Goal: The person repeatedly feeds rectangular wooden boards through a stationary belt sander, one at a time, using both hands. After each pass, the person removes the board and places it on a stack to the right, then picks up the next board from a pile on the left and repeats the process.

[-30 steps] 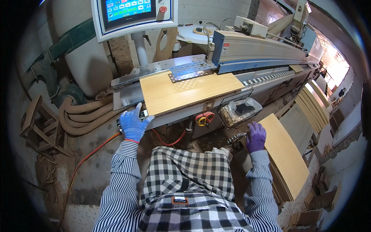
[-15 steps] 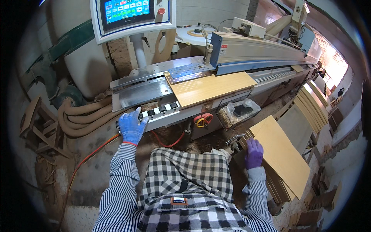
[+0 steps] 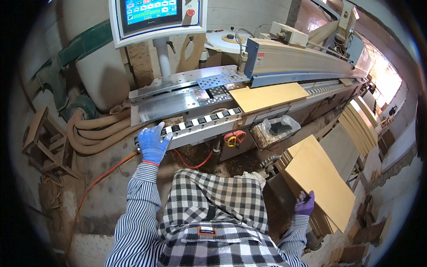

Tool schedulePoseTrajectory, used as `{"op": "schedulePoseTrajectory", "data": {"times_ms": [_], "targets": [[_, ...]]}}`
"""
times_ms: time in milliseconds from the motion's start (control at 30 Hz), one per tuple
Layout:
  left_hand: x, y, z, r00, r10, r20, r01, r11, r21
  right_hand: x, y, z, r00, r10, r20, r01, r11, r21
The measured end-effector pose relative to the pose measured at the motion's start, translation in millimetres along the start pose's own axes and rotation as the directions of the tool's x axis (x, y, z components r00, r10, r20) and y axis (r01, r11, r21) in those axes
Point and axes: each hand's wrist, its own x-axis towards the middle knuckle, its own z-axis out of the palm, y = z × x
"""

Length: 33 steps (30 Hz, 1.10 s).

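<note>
My left hand (image 3: 153, 141), in a blue glove, rests with its fingers spread on the near left end of a machine's front rail, beside a row of black and white rollers (image 3: 201, 122). A light wood-coloured panel (image 3: 267, 95) lies flat on the machine bed, under the near edge of the long beam (image 3: 302, 60). At lower right my right hand (image 3: 304, 204), gloved in purple, has its fingers curled at the left edge of the top board (image 3: 324, 178) of a stack. Whether they grip that board is not clear.
A control screen (image 3: 152, 12) with a red button stands at the upper left. Ribbed hoses (image 3: 95, 139) and an orange-red cable (image 3: 104, 173) run along the left floor. A plastic-lined bin (image 3: 275, 129) and a roll of tape (image 3: 232, 140) sit below the machine. More boards (image 3: 360, 127) lean at the right.
The panel on the machine has slid right, uncovering more rollers and the bed. My right hand has moved down and right along the stack, its fingers now curled. My left hand stays put.
</note>
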Motion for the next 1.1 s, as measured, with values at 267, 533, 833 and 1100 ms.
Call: {"op": "schedulePoseTrajectory", "data": {"times_ms": [267, 533, 833, 1100], "targets": [[0, 1, -4, 0.998, -0.03, 0.057, 0.03, 1.0, 0.001, -80, -6, 3, 0.978, 0.178, -0.11, -0.182, 0.983, -0.031], [-2, -2, -6, 0.995, -0.028, 0.092, 0.03, 0.999, -0.024, -43, -45, -77, 0.976, -0.018, -0.216, 0.003, 0.998, -0.07], [-22, -4, -28, 0.987, 0.072, 0.142, -0.039, 0.974, -0.221, -73, -12, -6, 0.971, -0.032, 0.236, 0.051, 0.996, -0.076], [-71, 33, -87, 0.923, 0.32, 0.215, -0.257, 0.926, -0.276, -94, 74, 167, 0.637, 0.264, 0.724, -0.163, 0.964, -0.209]]}}
